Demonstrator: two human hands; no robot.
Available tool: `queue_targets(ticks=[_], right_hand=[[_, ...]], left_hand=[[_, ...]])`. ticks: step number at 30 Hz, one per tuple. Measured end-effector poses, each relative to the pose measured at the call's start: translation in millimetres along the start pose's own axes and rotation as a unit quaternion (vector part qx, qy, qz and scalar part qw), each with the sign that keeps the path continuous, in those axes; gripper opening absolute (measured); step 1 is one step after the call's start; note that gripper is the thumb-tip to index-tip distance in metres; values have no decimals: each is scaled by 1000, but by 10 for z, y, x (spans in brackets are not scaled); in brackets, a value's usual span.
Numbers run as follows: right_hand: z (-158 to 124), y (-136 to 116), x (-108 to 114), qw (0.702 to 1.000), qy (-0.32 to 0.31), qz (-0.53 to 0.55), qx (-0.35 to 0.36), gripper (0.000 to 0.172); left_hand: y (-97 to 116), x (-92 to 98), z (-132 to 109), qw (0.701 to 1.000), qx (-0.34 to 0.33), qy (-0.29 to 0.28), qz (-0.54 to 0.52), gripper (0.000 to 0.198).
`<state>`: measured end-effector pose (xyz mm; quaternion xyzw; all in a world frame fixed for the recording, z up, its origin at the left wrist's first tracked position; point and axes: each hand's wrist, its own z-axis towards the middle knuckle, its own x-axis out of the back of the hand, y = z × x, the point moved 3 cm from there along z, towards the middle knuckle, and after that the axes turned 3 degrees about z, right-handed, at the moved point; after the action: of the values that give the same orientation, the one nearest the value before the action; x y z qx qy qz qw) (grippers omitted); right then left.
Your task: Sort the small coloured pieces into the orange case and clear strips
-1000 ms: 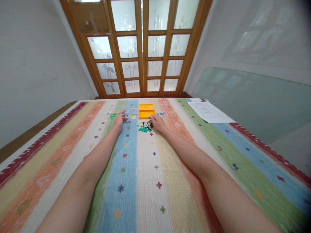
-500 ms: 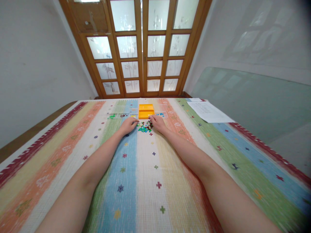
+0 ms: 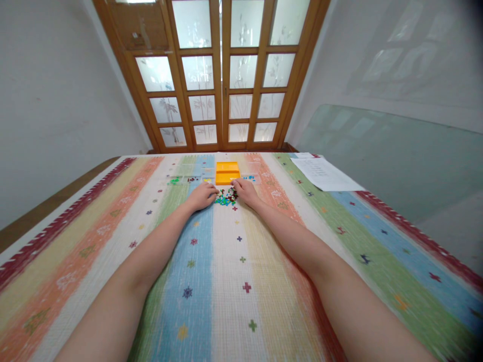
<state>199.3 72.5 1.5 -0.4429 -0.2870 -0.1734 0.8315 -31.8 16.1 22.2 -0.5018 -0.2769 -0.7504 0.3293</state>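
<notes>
Both arms stretched out over striped cloth [image 3: 226,281] on worktop. Far centre: pile of small coloured pieces [image 3: 225,199], just near side of orange tray [image 3: 227,172]. L hand [image 3: 202,196] palm down, fingertips touching pile's left edge; R hand [image 3: 245,191] at its far-right edge. Grip each side: fingers curled, too small to tell if pinching a piece. Clear compartments [image 3: 181,179] w/ sorted bits left of tray; paper sheet [image 3: 324,173] far right.

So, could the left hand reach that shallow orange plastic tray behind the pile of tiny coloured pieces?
Probably yes: the left hand rests just short of the orange plastic tray, with nothing tall between them.
</notes>
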Motion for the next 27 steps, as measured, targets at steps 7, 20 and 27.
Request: queue_targets(ticks=[7,20,27], right_hand=[[-1,0,-4,1000,5,-4,7,38],[-18,-69,30,1000,-3,-6,-8,39],[-20,-69,28,1000,-4,-8,-3,39]], left_hand=[[71,-11,31,999,-20,-18,36,36],[-47,-96,10,997,32,28,-66,37],[-349,-69,-30,960,164,137,-181,36]])
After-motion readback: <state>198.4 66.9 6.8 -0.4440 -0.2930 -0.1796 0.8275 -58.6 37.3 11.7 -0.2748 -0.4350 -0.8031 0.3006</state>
